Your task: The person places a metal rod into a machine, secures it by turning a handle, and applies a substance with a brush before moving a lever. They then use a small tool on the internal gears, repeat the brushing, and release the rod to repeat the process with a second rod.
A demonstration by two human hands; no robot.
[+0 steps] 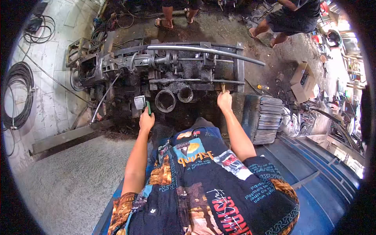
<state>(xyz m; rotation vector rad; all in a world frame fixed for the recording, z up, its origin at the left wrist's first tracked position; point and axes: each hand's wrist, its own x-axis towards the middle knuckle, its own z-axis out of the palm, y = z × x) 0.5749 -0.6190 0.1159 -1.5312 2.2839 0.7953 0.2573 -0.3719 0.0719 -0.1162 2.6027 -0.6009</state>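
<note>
We are gripping a hammer (141, 103) in our left hand (146, 121): the fingers are clenched around its green handle, and the steel head is standing just above the fist, at the near left corner of the engine block (188, 74). Our right hand (224, 100) is closing its fingers on a thin yellowish tool (223, 88), whose kind we cannot tell; its tip is touching the near edge of the block, toward the right end.

The block is lying on the dirty floor directly ahead of us. Two round cylinder sleeves (165, 101) are sitting side by side at its near face, between our two hands. A long curved metal pipe (207, 51) is resting across the top of the block and reaching past its right end. A gearbox housing (92, 66) is joining the block's left end.

To the right of the block a stack of finned metal plates (270, 117) is standing, and farther right a cardboard box (303, 82). Left of the block, coiled black cable (17, 94) is lying on the tiled floor. Beyond the block, other persons' legs (168, 17) are showing.
</note>
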